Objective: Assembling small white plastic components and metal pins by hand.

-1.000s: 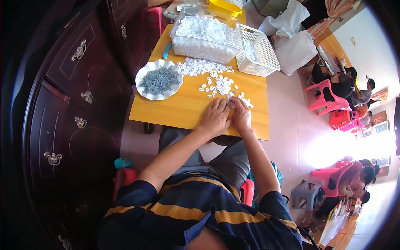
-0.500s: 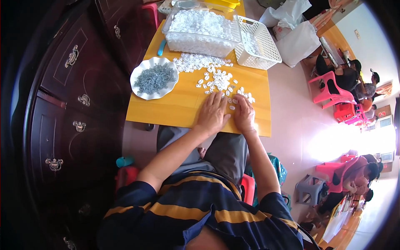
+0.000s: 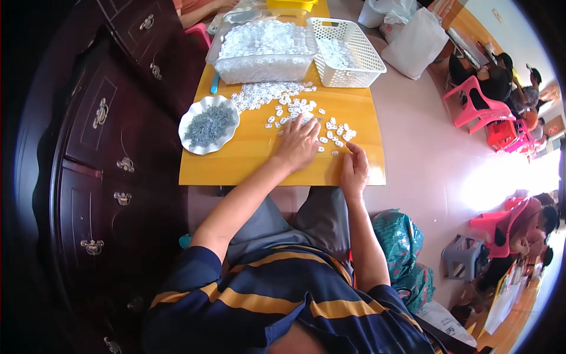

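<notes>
My left hand [image 3: 299, 143] lies palm down on the wooden table, fingers spread and stretched over the near side of a loose cluster of small white oval pieces [image 3: 300, 108], each with dark holes. My right hand [image 3: 355, 169] rests on its side near the table's front right edge. Its fingers are loosely bent, with the thumb apart, and I see nothing held in it. Just beyond its fingertips is a smaller group of the same white oval pieces [image 3: 340, 131]. To the left stands a white scalloped plate [image 3: 185, 137] heaped with small grey-blue pieces [image 3: 209, 125].
A clear plastic tub [image 3: 259, 72] full of white pieces stands at the back, a spill of them [image 3: 262, 95] before it. Beside it is a white perforated basket [image 3: 352, 78]. Dark drawers [image 3: 82, 135] line the left. People sit on pink chairs [image 3: 480, 106] far right.
My left hand has moved forward onto the white cluster. My right hand has drawn back from the pieces, so the hands are farther apart. The whole view has shifted slightly.
</notes>
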Available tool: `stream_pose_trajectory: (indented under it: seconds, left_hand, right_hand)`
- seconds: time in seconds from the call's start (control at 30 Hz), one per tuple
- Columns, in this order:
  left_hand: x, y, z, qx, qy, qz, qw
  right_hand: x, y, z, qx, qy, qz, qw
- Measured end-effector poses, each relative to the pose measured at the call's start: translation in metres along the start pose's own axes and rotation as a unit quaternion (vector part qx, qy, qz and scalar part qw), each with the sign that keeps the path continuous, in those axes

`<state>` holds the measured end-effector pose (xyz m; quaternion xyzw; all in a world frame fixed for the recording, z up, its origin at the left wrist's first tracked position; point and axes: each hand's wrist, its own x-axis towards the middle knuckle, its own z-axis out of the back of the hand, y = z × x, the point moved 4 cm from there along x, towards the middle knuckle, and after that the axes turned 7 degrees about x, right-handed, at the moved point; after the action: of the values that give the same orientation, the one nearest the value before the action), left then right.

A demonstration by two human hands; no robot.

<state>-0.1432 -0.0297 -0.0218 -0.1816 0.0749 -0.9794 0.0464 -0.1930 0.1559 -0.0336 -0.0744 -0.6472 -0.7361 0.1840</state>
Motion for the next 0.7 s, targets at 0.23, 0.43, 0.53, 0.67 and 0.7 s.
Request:
stream_pose_trajectory:
  seconds: [0.23,0.43,0.53,0.67,0.7]
  left_hand:
    - [-0.002,0.011,0.012,0.041,0.01,0.005,0.999]
    - [0.02,0.008,0.012,0.041,-0.019,-0.021,0.999]
    - [0.027,0.003,0.009,0.054,-0.002,-0.019,0.998]
    - [0.031,0.004,0.006,0.072,0.014,-0.02,0.997]
    - [0.03,0.003,0.006,0.074,0.015,-0.02,0.997]
  right_hand:
    - [-0.029,0.007,0.021,0.091,0.004,-0.092,0.992]
    - [-0.028,0.009,0.025,0.046,0.034,-0.051,0.997]
    - [-0.029,0.019,0.025,0.004,0.039,0.05,0.998]
    - [-0.026,0.016,0.025,0.02,0.031,0.056,0.998]
    - [-0.025,0.015,0.026,0.021,0.036,0.045,0.998]
